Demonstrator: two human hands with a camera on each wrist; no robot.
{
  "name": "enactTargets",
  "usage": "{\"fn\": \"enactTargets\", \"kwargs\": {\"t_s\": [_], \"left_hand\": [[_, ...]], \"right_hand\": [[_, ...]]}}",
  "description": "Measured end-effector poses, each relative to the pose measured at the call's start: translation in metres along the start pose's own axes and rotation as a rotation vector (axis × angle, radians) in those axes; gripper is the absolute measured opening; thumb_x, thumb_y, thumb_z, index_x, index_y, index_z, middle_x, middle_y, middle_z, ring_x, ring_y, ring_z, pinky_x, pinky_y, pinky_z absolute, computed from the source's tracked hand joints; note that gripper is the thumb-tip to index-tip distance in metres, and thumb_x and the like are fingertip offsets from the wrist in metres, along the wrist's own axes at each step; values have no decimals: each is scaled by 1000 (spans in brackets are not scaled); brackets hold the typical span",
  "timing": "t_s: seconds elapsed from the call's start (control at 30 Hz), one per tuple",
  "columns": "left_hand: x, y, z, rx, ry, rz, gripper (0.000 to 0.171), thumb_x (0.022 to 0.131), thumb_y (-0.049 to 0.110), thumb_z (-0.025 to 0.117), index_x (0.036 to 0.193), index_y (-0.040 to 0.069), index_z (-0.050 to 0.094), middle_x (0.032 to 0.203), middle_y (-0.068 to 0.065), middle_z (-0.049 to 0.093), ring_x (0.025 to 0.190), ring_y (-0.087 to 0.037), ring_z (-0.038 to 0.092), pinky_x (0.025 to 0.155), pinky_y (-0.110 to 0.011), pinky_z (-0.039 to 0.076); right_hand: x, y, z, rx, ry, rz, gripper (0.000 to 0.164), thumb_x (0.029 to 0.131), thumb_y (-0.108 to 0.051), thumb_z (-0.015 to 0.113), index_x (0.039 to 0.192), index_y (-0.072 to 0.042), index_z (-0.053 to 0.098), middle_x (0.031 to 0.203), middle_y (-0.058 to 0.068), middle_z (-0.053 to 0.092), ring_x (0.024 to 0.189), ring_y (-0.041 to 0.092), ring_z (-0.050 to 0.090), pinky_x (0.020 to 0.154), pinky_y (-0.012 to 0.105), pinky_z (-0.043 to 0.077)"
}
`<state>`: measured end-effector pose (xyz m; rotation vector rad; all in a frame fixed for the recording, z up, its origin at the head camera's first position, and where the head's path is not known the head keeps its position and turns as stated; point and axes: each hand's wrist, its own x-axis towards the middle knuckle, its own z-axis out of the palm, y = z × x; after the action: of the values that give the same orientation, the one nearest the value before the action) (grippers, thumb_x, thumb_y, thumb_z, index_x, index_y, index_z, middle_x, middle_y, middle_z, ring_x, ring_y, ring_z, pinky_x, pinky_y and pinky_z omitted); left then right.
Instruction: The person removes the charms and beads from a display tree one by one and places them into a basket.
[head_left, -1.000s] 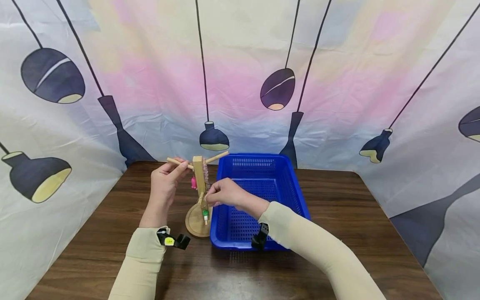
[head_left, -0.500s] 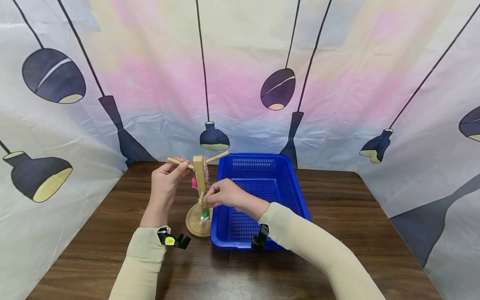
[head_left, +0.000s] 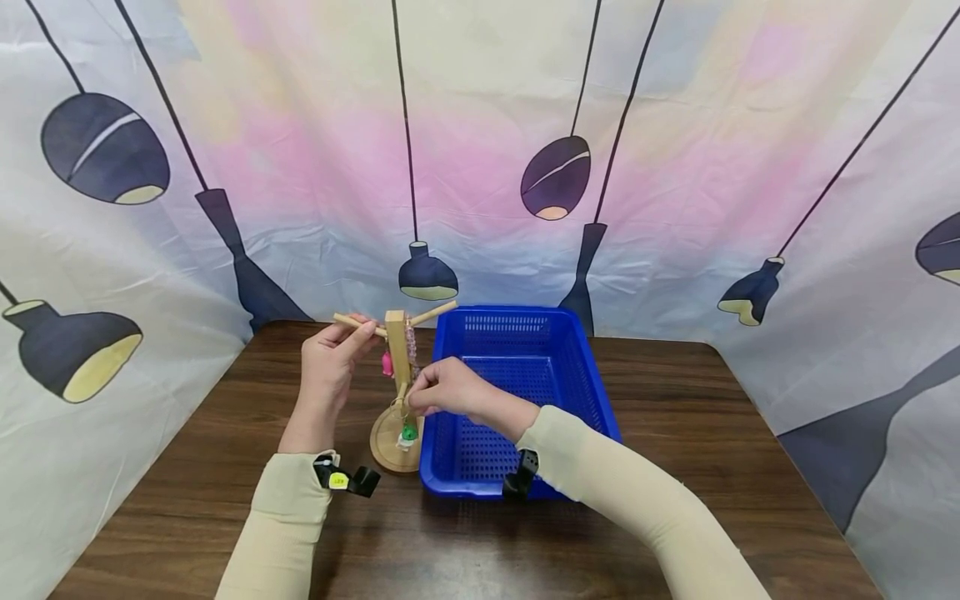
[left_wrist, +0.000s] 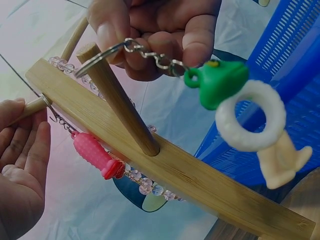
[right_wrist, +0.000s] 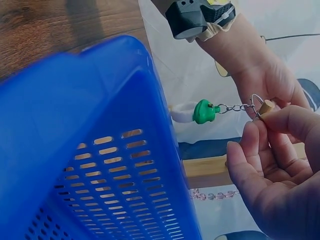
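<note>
My left hand holds an upper peg of a wooden stand with a round base. My right hand pinches the metal ring of a keychain, which has a green animal head, a white ring and a beige end. This metal ring is at the tip of the stand's lower peg; whether it encircles the peg is hard to tell. From the peg by my left hand hangs a pink keychain. Clear pinkish bead strings hang behind the post.
A blue plastic basket with slotted walls stands right beside the stand, under my right forearm. Both are on a dark wooden table. Behind it hangs a cloth backdrop printed with lamps.
The green keychain has swung and turned slightly below the right hand, which has shifted a touch left toward the lower peg. The left hand keeps its place on the upper peg.
</note>
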<state>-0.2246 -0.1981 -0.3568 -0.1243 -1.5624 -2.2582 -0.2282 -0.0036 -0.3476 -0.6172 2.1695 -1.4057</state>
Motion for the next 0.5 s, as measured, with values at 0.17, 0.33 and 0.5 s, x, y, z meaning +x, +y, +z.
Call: {"fn": "enactTargets", "kwargs": {"t_s": [0.17, 0.33, 0.5], "left_hand": [[0, 0, 0, 1, 3, -4, 26, 96, -5, 66, 85, 16, 76, 86, 7, 72, 81, -3, 74, 83, -18, 64], [0, 0, 0, -3, 1, -4, 27, 96, -5, 66, 84, 17, 77, 86, 7, 73, 81, -3, 74, 84, -19, 65], [1, 0, -1, -2, -7, 6, 28, 96, -5, 65, 84, 17, 77, 87, 6, 73, 81, -3, 74, 85, -19, 65]], "right_hand": [[-2, -1, 0, -1, -6, -10, 11, 92, -1, 66, 93, 7, 74, 86, 9, 75, 72, 6, 63, 77, 24, 64], [-4, -3, 0, -8, -8, -12, 11, 92, -2, 67, 93, 7, 73, 82, 4, 73, 72, 6, 63, 77, 23, 64], [-4, -3, 0, -9, -14, -13, 11, 92, -2, 67, 93, 7, 73, 82, 4, 73, 73, 5, 63, 77, 22, 63]]}}
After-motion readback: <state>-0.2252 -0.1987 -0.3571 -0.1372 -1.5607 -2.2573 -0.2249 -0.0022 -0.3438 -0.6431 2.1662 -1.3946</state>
